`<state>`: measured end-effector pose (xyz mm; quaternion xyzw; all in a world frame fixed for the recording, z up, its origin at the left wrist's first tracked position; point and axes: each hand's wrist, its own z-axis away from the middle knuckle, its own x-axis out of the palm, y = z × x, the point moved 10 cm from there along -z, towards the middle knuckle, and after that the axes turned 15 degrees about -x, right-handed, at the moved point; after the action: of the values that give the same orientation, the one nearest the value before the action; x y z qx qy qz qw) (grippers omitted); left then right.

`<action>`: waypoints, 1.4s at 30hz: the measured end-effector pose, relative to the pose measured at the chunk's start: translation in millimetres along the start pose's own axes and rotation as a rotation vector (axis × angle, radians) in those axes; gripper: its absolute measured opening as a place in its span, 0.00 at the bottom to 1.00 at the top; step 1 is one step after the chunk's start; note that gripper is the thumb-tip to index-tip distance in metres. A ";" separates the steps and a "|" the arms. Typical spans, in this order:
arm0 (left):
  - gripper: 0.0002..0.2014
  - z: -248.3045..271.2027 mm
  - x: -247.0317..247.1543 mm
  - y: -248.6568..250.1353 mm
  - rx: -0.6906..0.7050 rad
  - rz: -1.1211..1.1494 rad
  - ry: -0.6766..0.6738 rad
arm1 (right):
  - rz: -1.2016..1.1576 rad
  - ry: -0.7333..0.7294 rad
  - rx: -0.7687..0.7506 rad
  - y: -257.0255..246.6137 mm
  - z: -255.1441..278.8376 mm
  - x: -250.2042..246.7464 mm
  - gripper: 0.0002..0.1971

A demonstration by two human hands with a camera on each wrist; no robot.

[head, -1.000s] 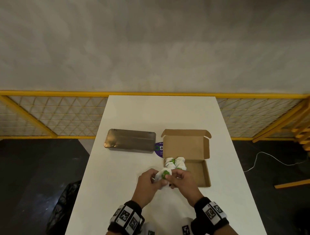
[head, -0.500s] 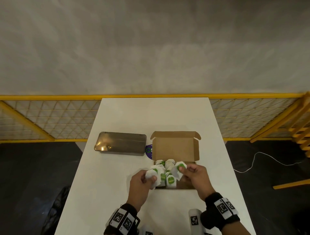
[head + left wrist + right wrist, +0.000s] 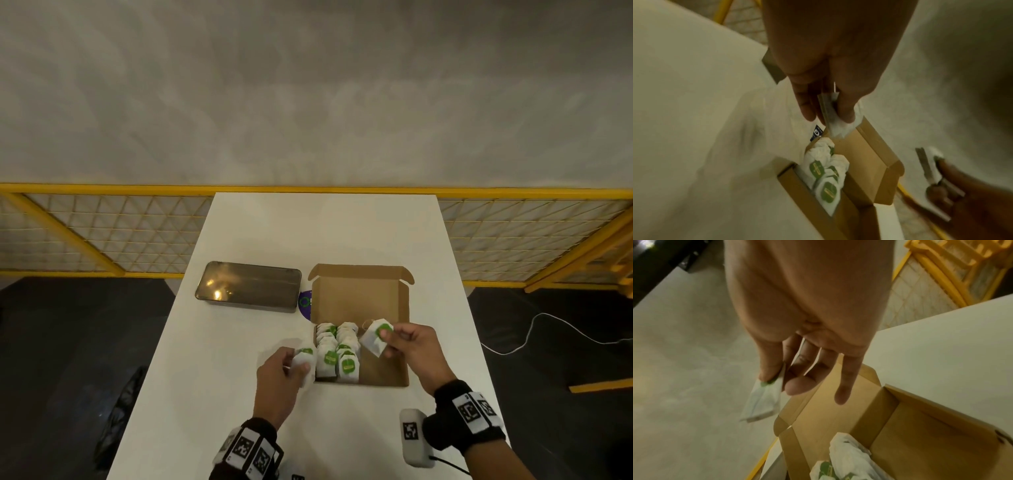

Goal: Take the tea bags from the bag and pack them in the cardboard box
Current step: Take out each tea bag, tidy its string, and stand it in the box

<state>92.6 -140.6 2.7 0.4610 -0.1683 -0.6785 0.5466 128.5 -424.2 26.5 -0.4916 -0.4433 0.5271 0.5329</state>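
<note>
An open cardboard box (image 3: 390, 371) sits on the white table, lid flap up at the back. Several white tea bags with green tags (image 3: 337, 356) stand packed in its left half (image 3: 824, 175); the right half is bare cardboard (image 3: 931, 443). My left hand (image 3: 287, 368) holds a tea bag (image 3: 305, 359) just outside the box's left wall; thumb and fingers pinch it (image 3: 835, 116). My right hand (image 3: 407, 344) pinches another tea bag (image 3: 376, 335) by its green tag above the box's middle; the bag hangs from thumb and forefinger (image 3: 764, 400).
A grey metal tin (image 3: 248, 286) lies left of the box, with a purple round label (image 3: 305, 303) between them. The white table (image 3: 325, 233) runs back to a yellow mesh fence (image 3: 102, 233). A white cable (image 3: 534, 329) lies on the dark floor at right.
The hands, together in front of the box a second ago, have parted, each with a tea bag. The right hand moved up over the box; the left stayed by its left wall.
</note>
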 end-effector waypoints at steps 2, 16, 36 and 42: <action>0.04 1.9 5.8 3.6 0.045 -0.114 -0.044 | 0.068 0.004 -0.033 -5.2 -2.6 -2.0 0.03; 0.01 11.1 -49.8 17.7 0.062 0.171 0.166 | 0.572 -0.124 -0.057 15.0 -18.6 -21.7 0.05; 0.03 47.3 -48.2 15.3 0.132 0.234 0.028 | 1.030 -0.122 0.257 80.6 -57.3 6.5 0.08; 0.02 45.4 -29.0 19.4 0.138 0.184 -0.064 | 1.025 0.003 0.189 82.4 -60.0 7.4 0.12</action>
<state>66.6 -133.8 53.2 0.4583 -0.2732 -0.6267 0.5679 178.0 -423.4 -63.0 -0.5960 -0.0955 0.7574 0.2490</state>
